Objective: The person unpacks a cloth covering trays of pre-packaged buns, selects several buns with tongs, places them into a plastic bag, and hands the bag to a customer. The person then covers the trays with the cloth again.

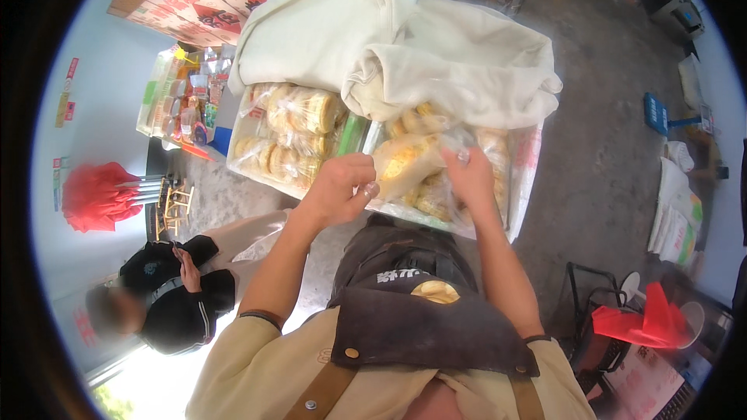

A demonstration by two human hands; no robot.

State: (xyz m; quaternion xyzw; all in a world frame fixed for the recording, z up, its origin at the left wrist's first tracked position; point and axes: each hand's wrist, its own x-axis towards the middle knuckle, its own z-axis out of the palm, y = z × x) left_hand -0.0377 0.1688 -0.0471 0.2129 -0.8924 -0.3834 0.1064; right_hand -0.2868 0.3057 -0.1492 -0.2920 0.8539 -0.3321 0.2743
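A clear plastic bag (402,164) with yellow flat food inside is stretched between my two hands, over a white foam box (525,175). My left hand (344,186) pinches the bag's left end, fingers curled. At its other end, my right hand (470,172) grips the gathered plastic. Below and around lie bagged stacks of round, flat baked goods (300,114), some on the left side of the box, some under my hands. A green strip (352,134) shows between the left and right parts. Thick cream cloths (455,58) cover the far side.
A person in black (175,297) sits at the lower left holding a phone. Printed cartons (198,0) and a crate of jars (154,93) stand at the upper left. Red folded umbrellas (99,195) are at the left, a black-framed chair (589,291) at the lower right.
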